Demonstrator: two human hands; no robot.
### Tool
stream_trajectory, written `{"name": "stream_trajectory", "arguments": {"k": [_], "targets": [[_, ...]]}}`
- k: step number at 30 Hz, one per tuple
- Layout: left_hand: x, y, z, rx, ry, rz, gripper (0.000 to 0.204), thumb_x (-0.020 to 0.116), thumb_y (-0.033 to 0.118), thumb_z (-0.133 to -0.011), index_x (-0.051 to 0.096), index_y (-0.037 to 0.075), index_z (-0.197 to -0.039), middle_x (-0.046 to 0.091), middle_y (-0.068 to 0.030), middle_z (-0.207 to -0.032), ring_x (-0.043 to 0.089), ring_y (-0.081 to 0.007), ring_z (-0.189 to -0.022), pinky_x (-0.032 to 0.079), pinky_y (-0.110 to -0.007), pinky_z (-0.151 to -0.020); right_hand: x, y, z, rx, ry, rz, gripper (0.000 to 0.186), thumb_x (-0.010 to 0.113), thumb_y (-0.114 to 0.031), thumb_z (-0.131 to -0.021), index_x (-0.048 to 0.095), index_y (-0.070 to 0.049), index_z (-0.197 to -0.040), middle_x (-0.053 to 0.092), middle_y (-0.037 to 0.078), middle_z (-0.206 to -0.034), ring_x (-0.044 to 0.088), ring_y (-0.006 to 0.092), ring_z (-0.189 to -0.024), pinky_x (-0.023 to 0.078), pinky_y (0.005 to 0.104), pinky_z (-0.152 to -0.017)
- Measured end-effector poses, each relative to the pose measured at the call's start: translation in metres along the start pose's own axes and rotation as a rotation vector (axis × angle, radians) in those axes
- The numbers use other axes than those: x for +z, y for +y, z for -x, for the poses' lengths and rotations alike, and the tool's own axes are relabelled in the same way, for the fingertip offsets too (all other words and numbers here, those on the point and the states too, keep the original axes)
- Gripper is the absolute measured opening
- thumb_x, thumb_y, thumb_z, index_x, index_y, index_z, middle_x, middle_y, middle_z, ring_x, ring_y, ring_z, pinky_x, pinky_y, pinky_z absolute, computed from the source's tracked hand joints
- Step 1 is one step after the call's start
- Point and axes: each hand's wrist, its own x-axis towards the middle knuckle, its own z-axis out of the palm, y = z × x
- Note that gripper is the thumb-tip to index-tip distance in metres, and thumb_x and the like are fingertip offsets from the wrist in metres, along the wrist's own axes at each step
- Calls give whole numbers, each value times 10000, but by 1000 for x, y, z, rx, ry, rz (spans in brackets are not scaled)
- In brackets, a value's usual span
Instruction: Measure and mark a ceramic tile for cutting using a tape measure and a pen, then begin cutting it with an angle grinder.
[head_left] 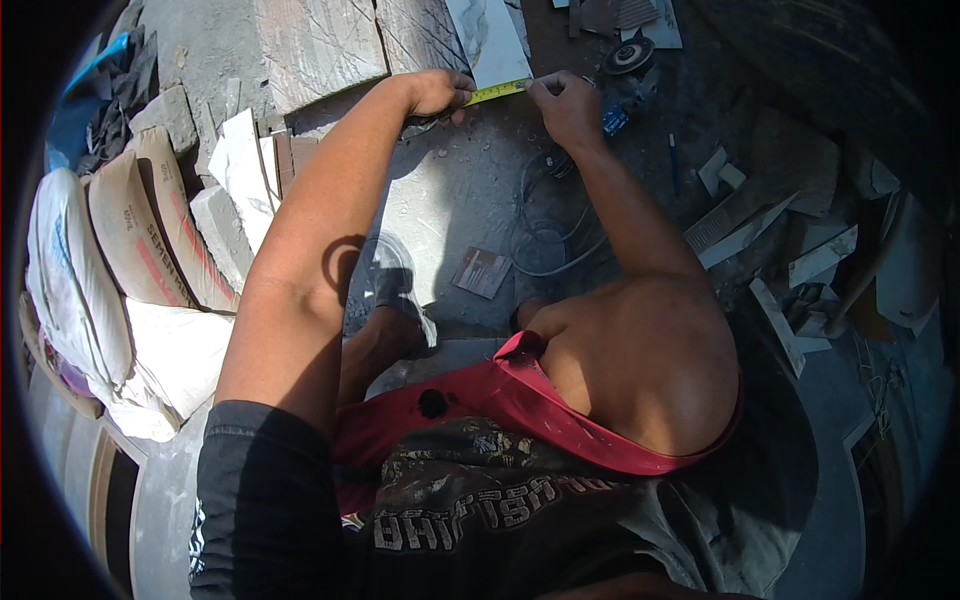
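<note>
A yellow tape measure [497,91] is stretched across the lower end of a white marble-veined tile strip [485,42]. My left hand [435,97] is closed around the tape's left end; its case is mostly hidden by my fingers. My right hand [565,105] pinches the tape's right end at the strip's corner. Beside the strip lie streaked stone-look tiles [315,55]. A blue-and-black power tool [615,120] lies just right of my right hand, with a dark disc [628,56] above it.
Sacks [137,230] and broken grey slabs [220,230] are piled at the left. Tile offcuts [820,250] lie at the right, with a blue pencil-like stick [673,165]. A clear hose [560,270] coils on the concrete floor near a small tile piece [481,272].
</note>
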Motion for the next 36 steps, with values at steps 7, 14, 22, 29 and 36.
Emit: {"name": "stream_trajectory", "arguments": {"k": [7,14,22,29,36], "targets": [[1,-2,-2,-23,-8,5,313,464,172,-1009,573,7,-1251,650,-54,-818,607,-161,-740,490,-311,-709,-2,-1,0,9,-10,37,345,744,-322,-849,733,17,-914,725,137,-821,680,196,-746,515,331,-695],[-1,-3,-2,-9,-5,6,303,469,160,-1004,574,5,-1241,653,-56,-823,612,-160,-744,492,-309,-706,3,4,-2,10,23,-3,324,745,-299,-860,731,22,-903,717,107,-785,645,145,-693,500,308,-650],[-1,-2,-2,-7,-17,10,282,468,151,-995,590,7,-1203,657,-57,-822,616,-160,-743,494,-307,-703,4,8,-3,26,6,-39,316,746,-294,-845,730,20,-872,711,113,-756,658,181,-677,503,331,-640],[-1,0,-2,-7,-21,20,278,468,139,-989,592,4,-1198,658,-59,-819,613,-161,-735,490,-307,-701,5,8,-3,62,-1,-48,297,727,-273,-878,720,24,-880,698,55,-740,608,105,-654,483,290,-612],[-3,0,-1,-6,-14,4,285,469,134,-989,586,-5,-1210,658,-67,-818,619,-166,-742,493,-315,-706,5,6,-5,113,-6,-86,328,754,-307,-814,730,19,-842,716,156,-761,691,243,-704,513,363,-685]]}}
